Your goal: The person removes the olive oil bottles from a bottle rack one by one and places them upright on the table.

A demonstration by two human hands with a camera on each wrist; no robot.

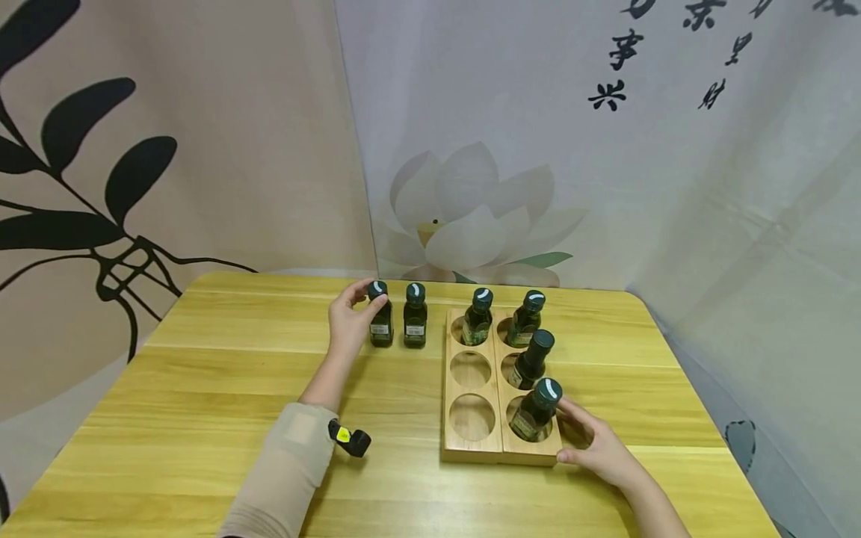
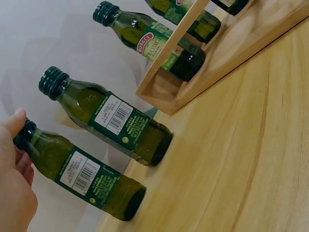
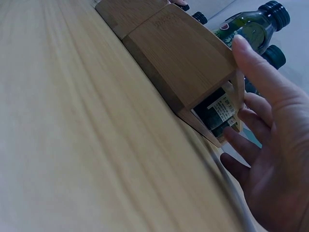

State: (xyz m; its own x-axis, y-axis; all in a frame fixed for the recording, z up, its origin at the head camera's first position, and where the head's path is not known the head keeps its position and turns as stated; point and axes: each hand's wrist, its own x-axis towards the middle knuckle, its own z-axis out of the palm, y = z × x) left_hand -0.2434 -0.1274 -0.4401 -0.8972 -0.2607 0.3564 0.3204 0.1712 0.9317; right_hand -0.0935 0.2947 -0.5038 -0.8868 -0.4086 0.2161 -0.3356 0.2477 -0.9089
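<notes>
With thumb and fingers, my left hand (image 1: 346, 323) grips the cap of a green olive oil bottle (image 1: 380, 326), which stands upright on the table. A second olive oil bottle (image 1: 415, 323) stands just right of it; barcode labels show on both in the left wrist view. My right hand (image 1: 600, 450) is at the near right corner of the wooden bottle rack (image 1: 471, 455), thumb by the front and loosely bent fingers along the side. Beside it, an olive oil bottle (image 1: 534, 415) sits tilted in the front right hole.
More bottles stand in the rack: one in the back left hole (image 1: 477, 325), one back right (image 1: 524, 325), and a darker-capped one (image 1: 531, 365) in the middle right. Behind the wooden table (image 1: 222, 359) hangs a printed curtain (image 1: 269, 134).
</notes>
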